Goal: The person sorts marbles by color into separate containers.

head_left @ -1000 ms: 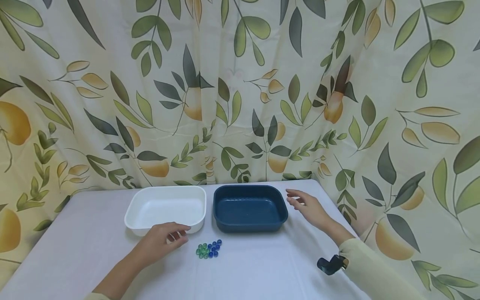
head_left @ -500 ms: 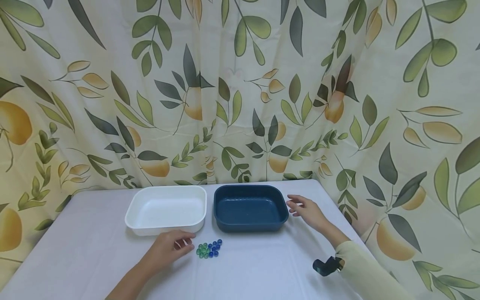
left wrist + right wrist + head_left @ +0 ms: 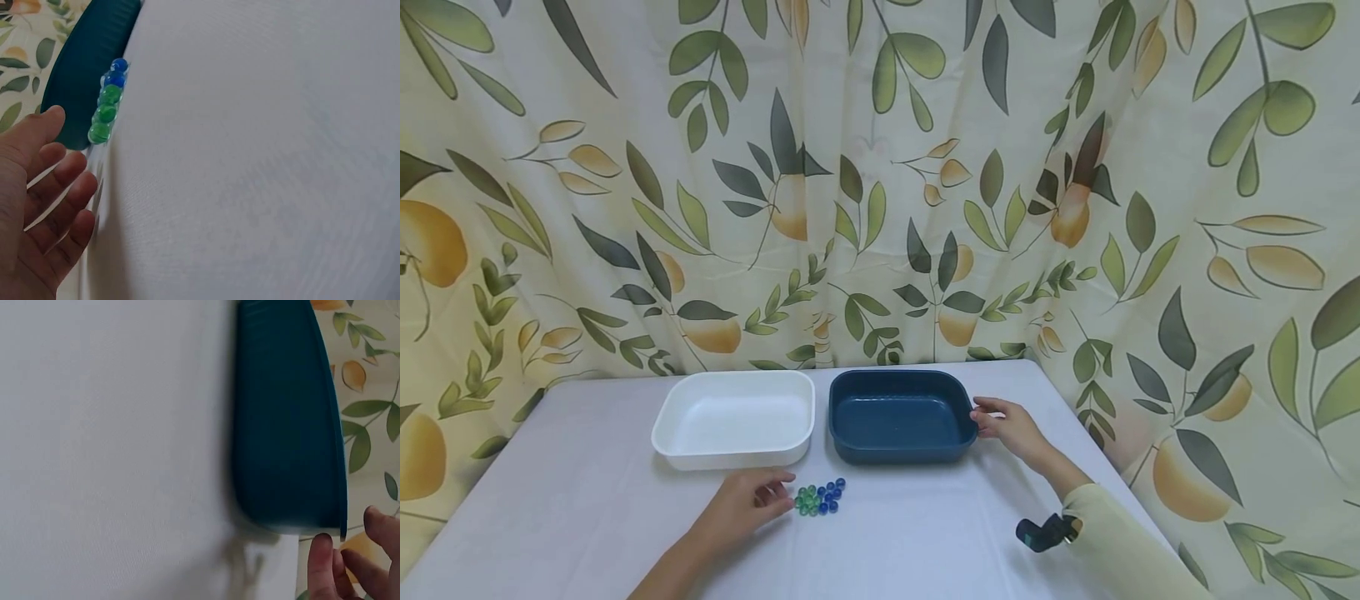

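Note:
A cluster of green marbles and blue marbles lies on the white tabletop. Just left of it is my left hand, thumb and fingers apart; in the left wrist view the loosely bent fingers hold nothing. My right hand is at the right end of a dark blue tub. In the right wrist view the thumb is close below the tub's end wall, with the other fingers apart from it; whether the thumb touches the tub I cannot tell.
To the left of the blue tub stands a white tub, with a narrow gap between them. A leaf-and-fruit patterned curtain hangs behind the table. A black device sits at the right wrist.
My left hand has moved right and nearer, from in front of the white tub to beside the marbles. My right hand has lowered slightly toward the blue tub's end. Tubs and marbles stay put.

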`<state>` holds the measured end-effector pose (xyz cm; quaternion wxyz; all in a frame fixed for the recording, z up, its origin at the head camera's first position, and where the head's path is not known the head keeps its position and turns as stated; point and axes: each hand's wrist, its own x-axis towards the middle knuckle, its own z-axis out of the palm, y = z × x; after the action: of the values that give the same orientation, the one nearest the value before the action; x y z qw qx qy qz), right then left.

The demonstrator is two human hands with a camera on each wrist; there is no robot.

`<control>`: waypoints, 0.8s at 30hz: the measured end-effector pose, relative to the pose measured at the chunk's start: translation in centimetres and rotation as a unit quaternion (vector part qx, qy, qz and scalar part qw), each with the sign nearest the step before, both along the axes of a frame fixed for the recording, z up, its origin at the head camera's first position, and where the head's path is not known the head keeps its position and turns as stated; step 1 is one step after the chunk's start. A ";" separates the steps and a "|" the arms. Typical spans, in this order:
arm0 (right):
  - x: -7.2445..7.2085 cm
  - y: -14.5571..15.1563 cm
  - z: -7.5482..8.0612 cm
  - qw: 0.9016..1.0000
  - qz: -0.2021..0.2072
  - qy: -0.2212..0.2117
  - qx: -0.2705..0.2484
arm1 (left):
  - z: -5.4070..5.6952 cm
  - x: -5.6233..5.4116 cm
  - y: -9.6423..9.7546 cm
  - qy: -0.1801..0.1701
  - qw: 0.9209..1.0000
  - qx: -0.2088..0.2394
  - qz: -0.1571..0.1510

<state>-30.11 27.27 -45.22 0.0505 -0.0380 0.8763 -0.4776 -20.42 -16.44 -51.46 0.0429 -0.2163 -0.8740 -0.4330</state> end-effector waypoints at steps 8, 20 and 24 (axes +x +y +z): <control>-0.2 -0.2 -0.2 0.999 -0.009 -0.036 -0.021 | -0.3 0.0 0.4 -0.013 0.999 -0.023 0.034; -0.3 -0.5 -0.4 0.994 -0.031 -0.076 -0.072 | 0.2 0.1 1.4 -0.026 0.996 -0.052 0.066; -0.4 -0.5 -0.5 0.991 -0.034 -0.089 -0.091 | 0.2 0.1 1.6 -0.043 0.994 -0.060 0.078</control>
<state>-30.47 26.82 -45.71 0.1082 0.0296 0.8219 -0.5585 -20.34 -14.81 -51.29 0.0263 -0.1307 -0.9135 -0.3843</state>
